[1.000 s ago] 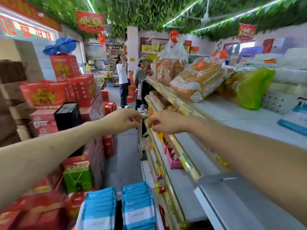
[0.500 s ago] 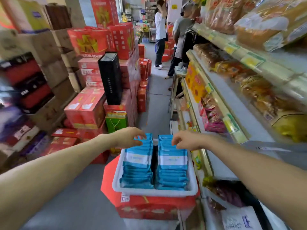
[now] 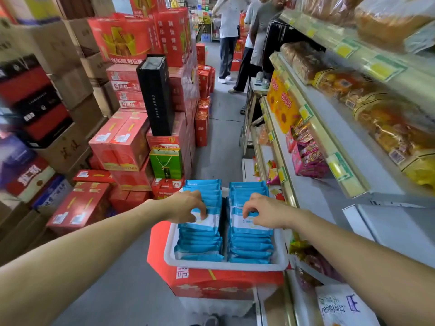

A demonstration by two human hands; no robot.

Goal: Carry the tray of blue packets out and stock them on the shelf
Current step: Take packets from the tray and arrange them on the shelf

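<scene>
A white tray [image 3: 223, 265] sits on a red carton [image 3: 211, 282] in the aisle, beside the shelving. It holds two rows of upright blue packets: a left row [image 3: 200, 242] and a right row [image 3: 250, 244]. My left hand [image 3: 186, 205] is over the left row, its fingers curled and pinching the top edge of a packet. Over the right row, my right hand [image 3: 263, 211] has its fingertips hooked on a packet in the same way. To the right, a grey shelf [image 3: 313, 198] has bare surface at tray height.
Stacks of red cartons [image 3: 122, 142], a tall black box [image 3: 156, 95] and a green gift bag [image 3: 166, 162] line the left of the aisle. Two people [image 3: 227, 31] stand far down it. Pink snack packs [image 3: 306, 156] and bagged bread [image 3: 303, 62] fill the shelves on the right.
The view dropped from the upper shelf edge to the tray. Both hands came down from the shelf onto the packets, moved toward the nearer ones, and their fingers curled on them.
</scene>
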